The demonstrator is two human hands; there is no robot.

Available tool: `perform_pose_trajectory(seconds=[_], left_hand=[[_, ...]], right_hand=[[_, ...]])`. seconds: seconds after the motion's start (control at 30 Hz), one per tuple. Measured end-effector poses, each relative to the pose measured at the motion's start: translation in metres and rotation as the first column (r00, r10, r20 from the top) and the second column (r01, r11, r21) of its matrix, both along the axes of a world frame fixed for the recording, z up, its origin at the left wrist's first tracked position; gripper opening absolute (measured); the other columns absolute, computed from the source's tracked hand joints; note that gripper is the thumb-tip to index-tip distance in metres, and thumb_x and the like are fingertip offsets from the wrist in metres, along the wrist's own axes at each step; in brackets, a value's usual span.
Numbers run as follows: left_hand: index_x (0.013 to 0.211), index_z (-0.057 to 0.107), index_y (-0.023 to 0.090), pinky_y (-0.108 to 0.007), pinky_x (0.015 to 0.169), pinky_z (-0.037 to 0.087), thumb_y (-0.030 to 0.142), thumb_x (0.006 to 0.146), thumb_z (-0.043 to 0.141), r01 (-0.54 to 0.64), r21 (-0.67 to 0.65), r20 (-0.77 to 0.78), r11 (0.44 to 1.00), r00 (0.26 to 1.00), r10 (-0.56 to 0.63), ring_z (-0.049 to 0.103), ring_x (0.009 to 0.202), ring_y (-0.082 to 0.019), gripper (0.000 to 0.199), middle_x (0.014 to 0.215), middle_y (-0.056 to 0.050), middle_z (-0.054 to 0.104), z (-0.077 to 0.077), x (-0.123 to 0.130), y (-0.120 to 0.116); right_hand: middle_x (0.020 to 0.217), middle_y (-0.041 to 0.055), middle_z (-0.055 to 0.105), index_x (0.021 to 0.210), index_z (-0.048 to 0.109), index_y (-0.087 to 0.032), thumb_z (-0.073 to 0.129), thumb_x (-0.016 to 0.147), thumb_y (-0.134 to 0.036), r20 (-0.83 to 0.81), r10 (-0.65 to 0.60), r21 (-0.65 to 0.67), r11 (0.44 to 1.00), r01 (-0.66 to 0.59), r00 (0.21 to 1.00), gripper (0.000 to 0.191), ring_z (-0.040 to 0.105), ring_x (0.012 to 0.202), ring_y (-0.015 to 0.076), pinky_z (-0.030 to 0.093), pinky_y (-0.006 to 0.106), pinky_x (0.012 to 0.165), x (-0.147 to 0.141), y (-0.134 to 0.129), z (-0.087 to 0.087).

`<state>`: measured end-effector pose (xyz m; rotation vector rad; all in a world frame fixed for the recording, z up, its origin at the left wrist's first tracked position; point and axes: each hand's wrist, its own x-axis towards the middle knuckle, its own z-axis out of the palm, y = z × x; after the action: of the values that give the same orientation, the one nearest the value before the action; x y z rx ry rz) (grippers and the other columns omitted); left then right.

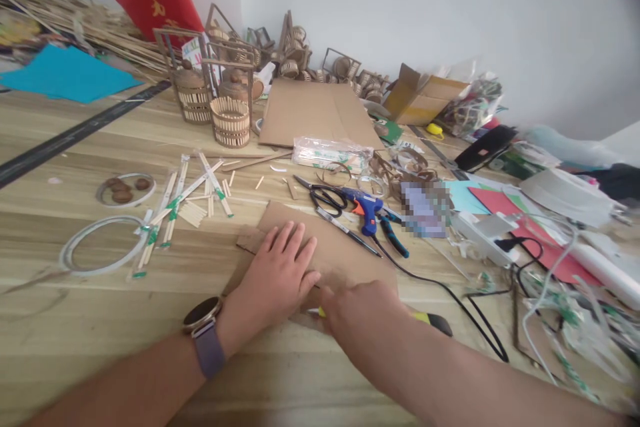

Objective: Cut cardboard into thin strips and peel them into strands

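My left hand (280, 267), with a watch on its wrist, lies with spread fingers on a brown cardboard piece (345, 247). Right beside its thumb, my right hand (363, 313) is closed low over the cardboard's near edge; what its fingers hold is hidden. A yellow and black tool (433, 321) shows on both sides of my right hand, lying under or behind it. On the cardboard rests a dark pen (367, 245). Just beyond are black scissors (327, 199), a blue glue gun (369, 210) and blue-handled pliers (393, 233).
Wrapped and loose wooden sticks (173, 203) and a white ring (67, 250) lie left. Small stick baskets (231, 123) and a large cardboard sheet (315, 110) stand or lie farther back. A white power strip (483, 237), cables and coloured paper crowd the right.
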<state>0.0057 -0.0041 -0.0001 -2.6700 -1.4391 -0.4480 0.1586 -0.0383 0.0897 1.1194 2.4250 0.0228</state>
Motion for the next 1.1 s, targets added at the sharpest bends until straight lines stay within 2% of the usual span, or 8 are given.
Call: perform_pose_trajectory(seconds=[0.2, 0.37, 0.67, 0.83, 0.97, 1.1], left_hand=[[0.141, 0.051, 0.015, -0.050, 0.113, 0.030, 0.045, 0.103, 0.036, 0.004, 0.023, 0.018, 1.000, 1.000, -0.005, 0.039, 0.140, -0.035, 0.052, 0.150, -0.017, 0.046, -0.004, 0.000, 0.000], [0.142, 0.051, 0.014, -0.051, 0.113, 0.029, 0.044, 0.102, 0.038, 0.011, 0.025, 0.003, 1.000, 1.000, -0.011, 0.038, 0.140, -0.036, 0.051, 0.151, -0.018, 0.045, -0.003, 0.000, 0.000], [0.141, 0.052, 0.014, -0.052, 0.113, 0.031, 0.047, 0.101, 0.042, 0.009, 0.008, -0.006, 1.000, 1.000, -0.009, 0.039, 0.140, -0.036, 0.053, 0.151, -0.018, 0.045, 0.001, -0.001, 0.001], [0.143, 0.050, 0.015, -0.052, 0.114, 0.030, 0.048, 0.101, 0.039, 0.006, -0.024, -0.026, 1.000, 1.000, -0.007, 0.037, 0.141, -0.036, 0.054, 0.153, -0.018, 0.042, 0.003, -0.002, 0.000], [0.143, 0.050, 0.016, -0.051, 0.114, 0.030, 0.047, 0.101, 0.040, 0.004, -0.009, -0.029, 1.000, 1.000, -0.005, 0.037, 0.141, -0.035, 0.054, 0.153, -0.017, 0.042, 0.002, -0.002, 0.000], [0.144, 0.049, 0.017, -0.051, 0.114, 0.031, 0.048, 0.101, 0.039, -0.001, 0.002, -0.028, 1.000, 1.000, 0.001, 0.038, 0.140, -0.035, 0.054, 0.152, -0.017, 0.043, 0.001, -0.002, -0.001]], right_hand=[[0.078, 0.0111, 0.072, 0.106, 0.065, -0.015, 0.055, 0.087, -0.010, 0.017, 0.019, 0.024, 1.000, -0.020, 1.000, 0.022, 0.071, 0.065, 0.0203, 0.053, 0.028, 0.055, -0.016, 0.001, 0.001], [0.078, 0.0105, 0.073, 0.113, 0.063, -0.014, 0.057, 0.085, -0.009, 0.005, 0.031, 0.029, 0.999, -0.032, 0.999, 0.029, 0.069, 0.059, 0.0187, 0.049, 0.024, 0.046, -0.015, -0.003, -0.001], [0.074, 0.0069, 0.073, 0.096, 0.065, -0.018, 0.059, 0.077, -0.003, 0.112, 0.009, -0.036, 0.999, -0.005, 0.994, 0.024, 0.071, 0.060, 0.0194, 0.042, 0.021, 0.042, 0.004, -0.008, -0.003], [0.066, 0.0069, 0.070, 0.086, 0.063, -0.017, 0.061, 0.076, -0.002, 0.120, -0.023, -0.030, 0.999, 0.027, 0.992, 0.018, 0.068, 0.052, 0.0209, 0.039, 0.022, 0.038, 0.019, -0.012, -0.004], [0.069, 0.0064, 0.070, 0.083, 0.061, -0.017, 0.063, 0.072, 0.000, 0.112, -0.031, -0.031, 0.999, 0.035, 0.993, 0.020, 0.070, 0.054, 0.0229, 0.037, 0.022, 0.038, 0.033, -0.016, -0.008], [0.071, 0.0062, 0.070, 0.088, 0.061, -0.018, 0.060, 0.070, 0.004, 0.130, -0.003, -0.014, 1.000, 0.005, 0.992, 0.028, 0.071, 0.055, 0.0259, 0.035, 0.024, 0.036, 0.044, -0.021, -0.014]])
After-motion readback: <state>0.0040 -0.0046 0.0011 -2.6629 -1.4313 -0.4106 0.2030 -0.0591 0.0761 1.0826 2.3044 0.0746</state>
